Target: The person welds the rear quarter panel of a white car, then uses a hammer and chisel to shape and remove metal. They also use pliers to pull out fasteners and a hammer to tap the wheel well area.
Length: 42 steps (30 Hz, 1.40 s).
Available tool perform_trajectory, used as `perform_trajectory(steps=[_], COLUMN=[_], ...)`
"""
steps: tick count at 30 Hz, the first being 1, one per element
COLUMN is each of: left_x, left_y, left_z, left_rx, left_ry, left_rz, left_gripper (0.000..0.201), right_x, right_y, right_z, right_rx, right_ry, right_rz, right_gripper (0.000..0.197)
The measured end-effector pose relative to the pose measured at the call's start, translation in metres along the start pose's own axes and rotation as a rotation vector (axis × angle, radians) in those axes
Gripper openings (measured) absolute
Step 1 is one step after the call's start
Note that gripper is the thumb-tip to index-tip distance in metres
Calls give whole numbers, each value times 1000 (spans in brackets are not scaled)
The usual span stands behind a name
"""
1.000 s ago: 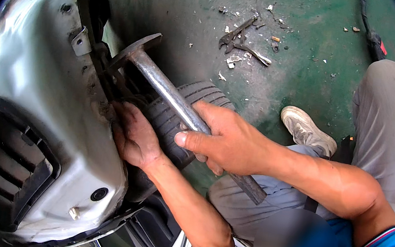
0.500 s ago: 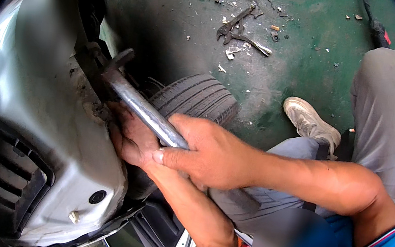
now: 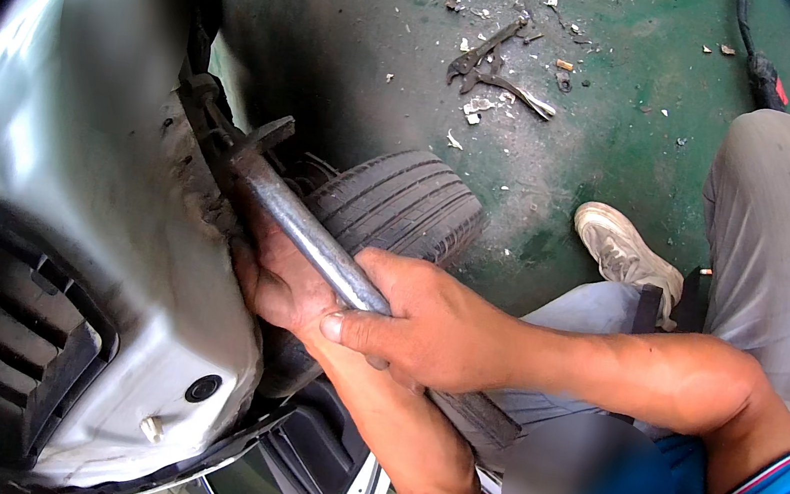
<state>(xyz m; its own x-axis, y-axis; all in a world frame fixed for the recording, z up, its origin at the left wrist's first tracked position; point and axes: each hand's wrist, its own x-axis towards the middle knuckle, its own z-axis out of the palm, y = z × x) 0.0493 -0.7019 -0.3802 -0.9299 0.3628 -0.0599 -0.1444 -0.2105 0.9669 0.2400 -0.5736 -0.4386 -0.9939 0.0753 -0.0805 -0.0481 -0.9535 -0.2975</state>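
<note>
Hammer [image 3: 315, 242] slants over the left hand [image 3: 282, 277], its head near the pale car panel [image 3: 183, 318]; the right hand [image 3: 420, 321] is wrapped around its handle; the left is partly open beside the panel, fingers partly hidden; whether it holds anything cannot be told.

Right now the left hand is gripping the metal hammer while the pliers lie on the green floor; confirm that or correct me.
One thing is wrong: the left hand is not the one gripping the metal hammer. The head view shows the right hand gripping it, while the pliers lie on the green floor.
</note>
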Motion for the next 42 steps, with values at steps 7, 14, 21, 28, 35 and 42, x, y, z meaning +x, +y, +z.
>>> perform_trajectory(steps=[7,14,21,28,35,42], left_x=[3,1,3,-4,12,-3], left_y=[-22,-15,-25,-15,-20,-14], left_z=[26,34,40,32,14,28], left_rx=[-383,-162,-390,-297,-292,-380], left_ry=[-135,59,-113,-61,-70,-67], left_rz=[-105,-167,-134,-46,-95,-113], left_gripper=[58,56,57,55,56,53], right_x=[11,23,11,18,4,6], right_y=[-17,29,-23,-12,-20,-5], right_z=[-28,-2,-22,-30,-8,-17], right_rx=[-30,-343,-23,179,-54,55], right_ry=[192,365,93,501,131,258], right_rz=[84,-566,-6,146,-76,61], right_gripper=[31,25,28,23,22,23])
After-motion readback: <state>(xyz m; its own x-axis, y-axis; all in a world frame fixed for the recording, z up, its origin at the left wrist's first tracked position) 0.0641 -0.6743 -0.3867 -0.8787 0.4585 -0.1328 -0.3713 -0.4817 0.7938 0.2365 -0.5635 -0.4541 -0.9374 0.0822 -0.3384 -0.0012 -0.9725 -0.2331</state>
